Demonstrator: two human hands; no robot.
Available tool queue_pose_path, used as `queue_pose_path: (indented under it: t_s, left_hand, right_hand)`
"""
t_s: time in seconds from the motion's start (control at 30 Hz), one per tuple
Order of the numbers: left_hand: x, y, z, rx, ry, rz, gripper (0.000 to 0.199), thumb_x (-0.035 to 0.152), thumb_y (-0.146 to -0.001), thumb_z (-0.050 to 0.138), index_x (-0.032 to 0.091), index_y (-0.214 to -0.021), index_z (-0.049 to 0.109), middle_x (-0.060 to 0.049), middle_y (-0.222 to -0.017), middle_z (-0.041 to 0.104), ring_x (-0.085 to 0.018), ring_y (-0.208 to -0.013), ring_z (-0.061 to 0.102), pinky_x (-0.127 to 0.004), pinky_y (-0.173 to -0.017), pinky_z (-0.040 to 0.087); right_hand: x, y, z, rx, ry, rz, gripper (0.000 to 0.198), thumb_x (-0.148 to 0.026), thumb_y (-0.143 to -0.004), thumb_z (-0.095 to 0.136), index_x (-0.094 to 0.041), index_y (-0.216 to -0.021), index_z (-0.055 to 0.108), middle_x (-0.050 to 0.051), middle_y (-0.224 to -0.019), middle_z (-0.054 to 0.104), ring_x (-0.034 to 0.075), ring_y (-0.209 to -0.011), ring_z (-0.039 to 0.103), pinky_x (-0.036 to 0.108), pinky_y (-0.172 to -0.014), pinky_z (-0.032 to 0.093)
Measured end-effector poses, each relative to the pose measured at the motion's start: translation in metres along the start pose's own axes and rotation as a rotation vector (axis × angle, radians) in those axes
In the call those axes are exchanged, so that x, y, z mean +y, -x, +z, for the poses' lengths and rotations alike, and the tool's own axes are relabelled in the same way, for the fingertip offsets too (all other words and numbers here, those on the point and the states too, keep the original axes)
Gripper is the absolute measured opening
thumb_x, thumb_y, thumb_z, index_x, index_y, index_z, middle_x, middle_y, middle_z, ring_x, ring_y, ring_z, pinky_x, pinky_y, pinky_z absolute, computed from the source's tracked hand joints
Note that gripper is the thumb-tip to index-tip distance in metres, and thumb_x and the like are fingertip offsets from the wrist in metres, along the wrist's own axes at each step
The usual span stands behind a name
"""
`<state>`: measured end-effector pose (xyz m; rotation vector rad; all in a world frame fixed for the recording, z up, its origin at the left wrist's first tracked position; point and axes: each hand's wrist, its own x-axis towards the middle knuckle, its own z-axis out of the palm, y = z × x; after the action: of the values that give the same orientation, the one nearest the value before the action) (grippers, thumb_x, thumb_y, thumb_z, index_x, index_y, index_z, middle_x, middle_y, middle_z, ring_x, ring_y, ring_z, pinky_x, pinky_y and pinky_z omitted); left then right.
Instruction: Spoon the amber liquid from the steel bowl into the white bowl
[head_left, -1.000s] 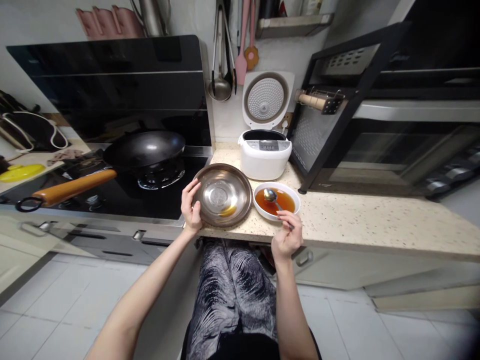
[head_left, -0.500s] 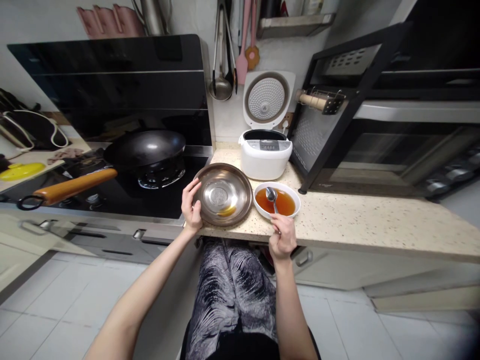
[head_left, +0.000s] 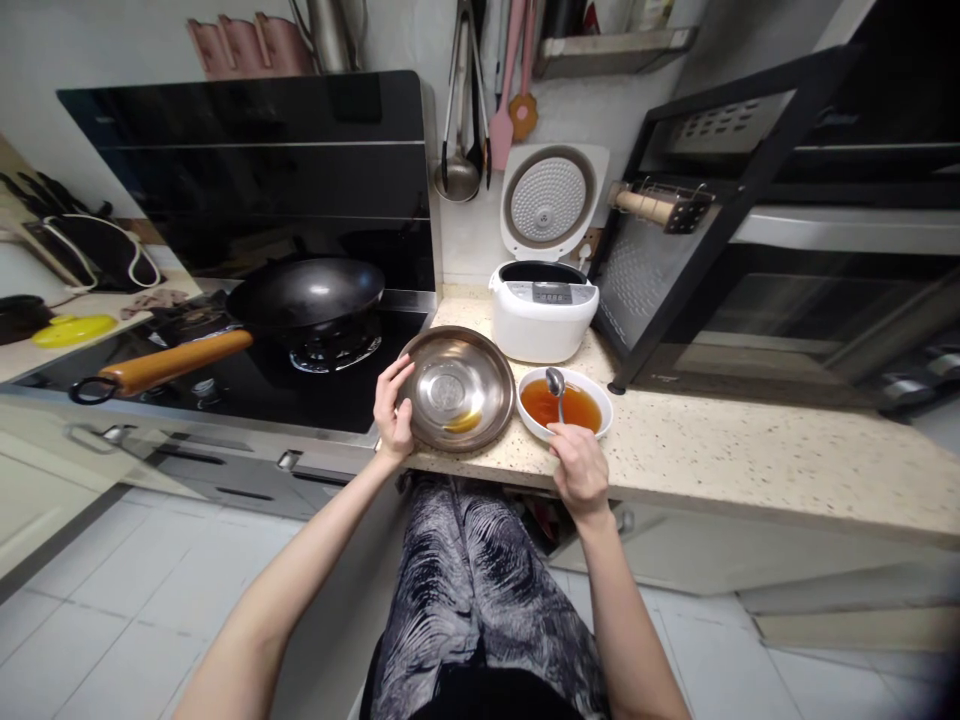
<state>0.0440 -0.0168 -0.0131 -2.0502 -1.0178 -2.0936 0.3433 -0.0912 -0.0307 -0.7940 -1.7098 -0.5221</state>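
My left hand [head_left: 395, 408] grips the left rim of a round metal plate [head_left: 491, 375], thumb and fingers closed on its edge. A little amber liquid [head_left: 463, 421] pools at the near side of the plate, which looks slightly tilted. In my right hand [head_left: 582, 466] is a metal spoon [head_left: 556, 382], held by its handle over the white bowl [head_left: 608, 412]. Reddish-brown liquid [head_left: 574, 406] fills much of that bowl, just right of the plate. Whether the spoon's tip touches the liquid I cannot tell.
Behind the bowl stands a white rice cooker [head_left: 545, 322] with its lid raised. A black wok [head_left: 315, 292] with a wooden handle [head_left: 180, 360] sits on the stove at left. A black rack with an oven [head_left: 810, 310] stands at right. Utensils [head_left: 459, 180] hang on the wall.
The view has shifted slightly, so everything appears a little further right. My right hand still holds the spoon over the bowl, its wrist angled more to the right. My left hand keeps the plate.
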Motion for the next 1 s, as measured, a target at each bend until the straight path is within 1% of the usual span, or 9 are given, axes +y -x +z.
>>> queue_pose_path:
  t_s: [0.17, 0.27, 0.33, 0.43, 0.5, 0.6, 0.7, 0.77, 1.0]
  left_hand:
    - [0.001, 0.0, 0.0, -0.003, 0.003, 0.0, 0.054, 0.054, -0.105, 0.04, 0.021, -0.14, 0.065, -0.015, -0.144, 0.063, -0.033, -0.135, 0.06, -0.056, -0.116, 0.047]
    - [0.001, 0.001, 0.0, 0.0, 0.022, 0.0, 0.052, 0.051, -0.105, 0.042, 0.021, -0.14, 0.065, -0.014, -0.144, 0.063, -0.032, -0.136, 0.06, -0.055, -0.116, 0.047]
    - [0.001, 0.001, 0.0, -0.002, 0.015, -0.004, 0.053, 0.052, -0.105, 0.041, 0.021, -0.14, 0.065, -0.015, -0.144, 0.063, -0.033, -0.136, 0.059, -0.055, -0.116, 0.046]
    - [0.002, 0.001, 0.0, -0.005, -0.003, -0.009, 0.055, 0.054, -0.106, 0.039, 0.021, -0.14, 0.065, -0.015, -0.144, 0.063, -0.033, -0.136, 0.059, -0.055, -0.116, 0.047]
    - [0.002, 0.001, 0.0, -0.003, -0.006, -0.004, 0.055, 0.054, -0.106, 0.039, 0.021, -0.14, 0.065, -0.015, -0.143, 0.063, -0.033, -0.136, 0.06, -0.055, -0.116, 0.047]
    - [0.002, 0.001, 0.0, 0.003, -0.01, 0.008, 0.054, 0.054, -0.106, 0.039, 0.021, -0.139, 0.066, -0.015, -0.143, 0.064, -0.033, -0.135, 0.061, -0.055, -0.115, 0.047]
    - [0.002, 0.002, 0.0, 0.003, -0.012, 0.007, 0.053, 0.053, -0.106, 0.039, 0.022, -0.14, 0.066, -0.014, -0.143, 0.064, -0.033, -0.135, 0.06, -0.055, -0.115, 0.047]
    - [0.002, 0.003, 0.0, 0.003, -0.014, 0.004, 0.054, 0.053, -0.106, 0.039, 0.022, -0.14, 0.065, -0.014, -0.144, 0.063, -0.033, -0.135, 0.06, -0.055, -0.115, 0.048]
    - [0.001, 0.006, 0.001, 0.007, 0.007, 0.019, 0.048, 0.046, -0.106, 0.043, 0.024, -0.142, 0.065, -0.013, -0.145, 0.063, -0.033, -0.134, 0.06, -0.055, -0.114, 0.049]
  right_hand:
    - [0.009, -0.005, -0.008, -0.092, 0.001, 0.0, 0.021, -0.011, -0.099, 0.057, -0.025, -0.107, 0.071, 0.01, -0.105, 0.081, 0.024, -0.096, 0.076, 0.041, -0.08, 0.065]
    - [0.006, -0.008, -0.01, -0.078, -0.017, -0.021, 0.025, -0.008, -0.098, 0.057, -0.025, -0.111, 0.07, 0.01, -0.104, 0.08, 0.024, -0.096, 0.075, 0.041, -0.078, 0.063]
    - [0.001, -0.009, -0.009, -0.011, -0.05, -0.01, 0.027, -0.007, -0.097, 0.057, -0.025, -0.114, 0.069, 0.009, -0.102, 0.08, 0.024, -0.094, 0.075, 0.041, -0.076, 0.062]
    - [-0.015, -0.01, -0.005, 0.161, -0.108, 0.064, 0.027, -0.009, -0.098, 0.055, -0.026, -0.116, 0.068, 0.007, -0.099, 0.079, 0.024, -0.088, 0.075, 0.042, -0.073, 0.061]
    - [-0.029, -0.01, -0.001, 0.275, -0.152, 0.149, 0.022, -0.012, -0.1, 0.054, -0.026, -0.111, 0.068, 0.005, -0.095, 0.077, 0.023, -0.084, 0.075, 0.042, -0.072, 0.061]
    - [-0.05, -0.014, 0.008, 0.322, -0.272, 0.329, 0.015, -0.019, -0.104, 0.051, -0.025, -0.103, 0.065, 0.004, -0.091, 0.075, 0.021, -0.08, 0.073, 0.04, -0.072, 0.061]
    - [-0.063, -0.021, 0.018, 0.224, -0.405, 0.474, 0.016, -0.021, -0.106, 0.049, -0.024, -0.098, 0.062, 0.004, -0.09, 0.074, 0.019, -0.079, 0.07, 0.036, -0.071, 0.06]
    - [-0.064, -0.024, 0.024, 0.163, -0.453, 0.523, 0.017, -0.021, -0.106, 0.047, -0.024, -0.096, 0.061, 0.004, -0.09, 0.072, 0.018, -0.081, 0.069, 0.034, -0.073, 0.059]
    - [-0.052, -0.02, 0.033, 0.042, -0.433, 0.476, 0.018, -0.019, -0.106, 0.048, -0.024, -0.096, 0.062, 0.004, -0.093, 0.073, 0.019, -0.088, 0.072, 0.035, -0.081, 0.059]
